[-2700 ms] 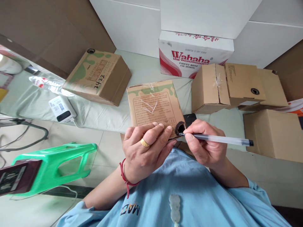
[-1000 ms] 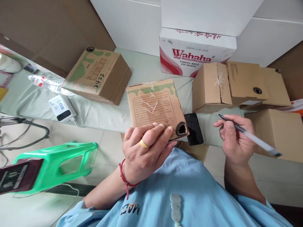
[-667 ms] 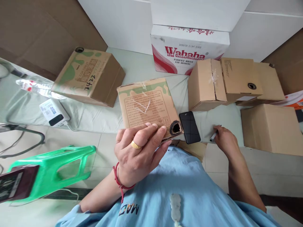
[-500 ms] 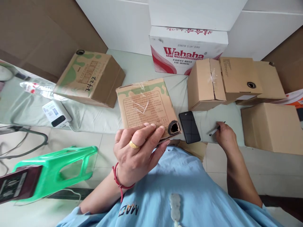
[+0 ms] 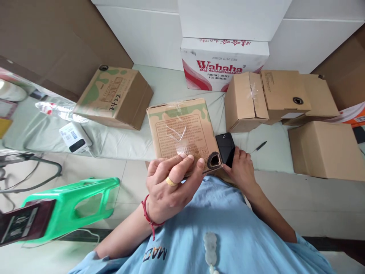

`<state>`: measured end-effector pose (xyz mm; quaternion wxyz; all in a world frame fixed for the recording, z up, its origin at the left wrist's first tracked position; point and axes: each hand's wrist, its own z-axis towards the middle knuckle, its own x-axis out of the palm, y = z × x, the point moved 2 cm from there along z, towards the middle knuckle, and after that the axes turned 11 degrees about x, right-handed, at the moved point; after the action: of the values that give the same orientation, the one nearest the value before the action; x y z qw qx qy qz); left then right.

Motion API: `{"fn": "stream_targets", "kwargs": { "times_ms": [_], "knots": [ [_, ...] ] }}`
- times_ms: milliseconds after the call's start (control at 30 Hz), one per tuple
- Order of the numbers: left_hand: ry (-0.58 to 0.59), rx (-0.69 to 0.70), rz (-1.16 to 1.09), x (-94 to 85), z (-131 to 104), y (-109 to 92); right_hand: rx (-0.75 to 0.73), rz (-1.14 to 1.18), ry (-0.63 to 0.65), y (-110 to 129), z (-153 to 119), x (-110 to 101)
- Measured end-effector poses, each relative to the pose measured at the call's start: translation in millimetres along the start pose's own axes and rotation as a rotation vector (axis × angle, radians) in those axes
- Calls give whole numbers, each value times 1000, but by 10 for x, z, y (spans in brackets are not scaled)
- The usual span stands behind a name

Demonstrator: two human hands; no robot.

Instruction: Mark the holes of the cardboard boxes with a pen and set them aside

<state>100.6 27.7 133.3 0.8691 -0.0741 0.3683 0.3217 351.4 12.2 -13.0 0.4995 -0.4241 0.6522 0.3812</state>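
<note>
A small cardboard box with a green drip pattern, printed text and clear tape stands in front of me. My left hand grips its near edge, with fingers laid over the top. A dark-rimmed hole shows at the box's near right corner. Just right of the box lies a black smartphone. My right hand has the phone's near end between thumb and fingers. The pen lies on the cloth to the right, apart from both hands.
Another cardboard box marked 2422, a plastic bottle and a white device stand left. A Wahaha carton is behind. Several boxes stand right. A green stool is below the table's left side.
My right hand has let go of the pen and moved left to the phone, which it now grips. My left hand stays on the box.
</note>
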Motion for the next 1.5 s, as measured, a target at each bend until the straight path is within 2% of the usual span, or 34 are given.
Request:
{"fn": "stream_targets", "kwargs": {
  "times_ms": [167, 300, 433, 533, 600, 700, 800, 900, 1000, 1100, 1233, 1333, 1500],
  "knots": [
    [-41, 34, 43, -5, -57, -91, 84, 60, -75, 85, 45, 84],
    [-47, 105, 19, -36, -123, -96, 140, 92, -42, 22, 21, 123],
    [-6, 144, -12, -95, -215, -90, 173, 142, -43, -37, -80, 131],
    [-33, 154, -32, -144, -281, -131, 195, 218, -46, -83, -147, 163],
    [-25, 174, -66, -163, -312, -172, 192, 287, -75, -130, -187, 198],
    [45, 202, -102, -168, -347, -221, 128, 495, -192, -219, -294, 209],
    [65, 210, -93, -150, -379, -244, 12, 710, -343, -277, -518, 77],
    [31, 227, -71, -106, -391, -261, -98, 813, -451, -245, -847, -207],
    [-4, 225, -53, -34, -358, -287, -226, 838, -573, -123, -1175, -531],
    [-30, 214, -20, 63, -291, -330, -293, 789, -681, 20, -1371, -740],
    [-89, 191, -12, 202, -232, -383, -303, 756, -742, 135, -1428, -797],
    [-90, 182, -68, 285, -247, -374, -262, 757, -762, 160, -1443, -776],
    [-121, 276, -141, 343, -305, -277, -239, 761, -739, 212, -1525, -761]
  ]
}}
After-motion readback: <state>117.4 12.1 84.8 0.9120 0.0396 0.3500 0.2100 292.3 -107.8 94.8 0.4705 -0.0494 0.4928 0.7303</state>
